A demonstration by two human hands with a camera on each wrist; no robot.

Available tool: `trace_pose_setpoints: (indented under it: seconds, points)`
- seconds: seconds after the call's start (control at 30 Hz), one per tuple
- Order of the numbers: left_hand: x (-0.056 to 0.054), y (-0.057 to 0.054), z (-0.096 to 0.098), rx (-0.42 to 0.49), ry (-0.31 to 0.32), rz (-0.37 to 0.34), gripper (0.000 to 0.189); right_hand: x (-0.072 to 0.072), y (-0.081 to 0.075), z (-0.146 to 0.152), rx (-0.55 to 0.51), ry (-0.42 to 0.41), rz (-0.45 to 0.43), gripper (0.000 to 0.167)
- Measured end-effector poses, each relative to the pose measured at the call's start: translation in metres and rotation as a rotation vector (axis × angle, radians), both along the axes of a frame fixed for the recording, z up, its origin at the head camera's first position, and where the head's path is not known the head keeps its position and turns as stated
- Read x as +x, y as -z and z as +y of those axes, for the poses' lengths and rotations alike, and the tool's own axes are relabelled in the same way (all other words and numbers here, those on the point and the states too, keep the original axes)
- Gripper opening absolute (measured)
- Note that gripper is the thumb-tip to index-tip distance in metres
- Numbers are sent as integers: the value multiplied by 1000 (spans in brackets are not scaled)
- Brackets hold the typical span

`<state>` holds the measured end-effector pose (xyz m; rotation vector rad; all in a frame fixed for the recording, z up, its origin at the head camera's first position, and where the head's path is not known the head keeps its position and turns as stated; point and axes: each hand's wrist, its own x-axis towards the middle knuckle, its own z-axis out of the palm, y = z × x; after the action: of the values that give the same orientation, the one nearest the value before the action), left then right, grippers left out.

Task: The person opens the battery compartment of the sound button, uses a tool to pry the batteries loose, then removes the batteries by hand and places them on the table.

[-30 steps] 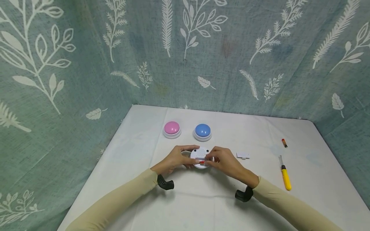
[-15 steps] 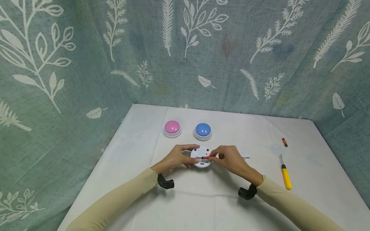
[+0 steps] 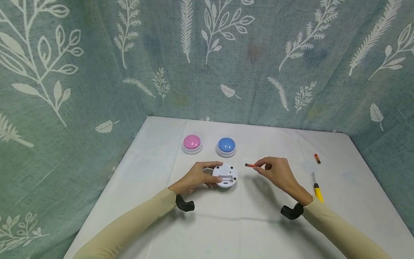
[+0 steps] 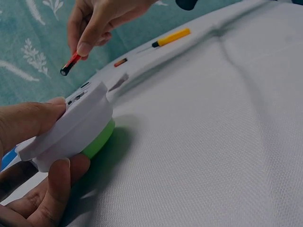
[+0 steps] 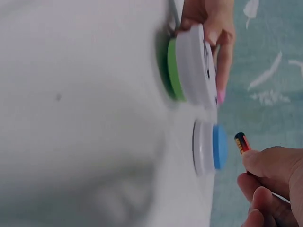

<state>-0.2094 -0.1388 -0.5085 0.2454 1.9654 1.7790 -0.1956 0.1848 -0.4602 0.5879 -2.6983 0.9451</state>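
My left hand (image 3: 197, 175) grips a round white push-button device (image 3: 225, 169) turned upside down, its speaker holes and uncovered battery compartment (image 3: 227, 178) facing up. The thumb lies over the back, and a green dome (image 4: 101, 139) shows underneath in the left wrist view. To the right of the device, my right hand (image 3: 279, 173) pinches a small red-and-black battery (image 3: 249, 165) by one end, between thumb and fingers, raised above the table. The battery's free end (image 5: 240, 138) points away from the fingertips in the right wrist view.
A pink button (image 3: 192, 142) and a blue button (image 3: 226, 145) stand behind the device. Over to the right lie another battery (image 3: 317, 158) and a yellow-handled screwdriver (image 3: 318, 193), partly covered by the right arm. A small cover (image 4: 118, 82) lies beyond the device.
My right hand has lifted the battery out of the device's compartment and carried it to the right. The left hand keeps its grip on the device in the same place.
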Motion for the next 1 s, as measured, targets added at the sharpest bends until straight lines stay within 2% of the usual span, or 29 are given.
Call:
trace_pose_setpoints:
  seconds: [0.17,0.5,1.0]
  points:
    - [0,0,-1,-3,1,3,64,-4,4,23,-5,74,-8,8]
    - [0,1,-2,-2,-1,2,65,-13,9,69,13,206,70,10]
    - [-1,-1,0,-11,3,-2,64,-19,18,123,30,384,14,23]
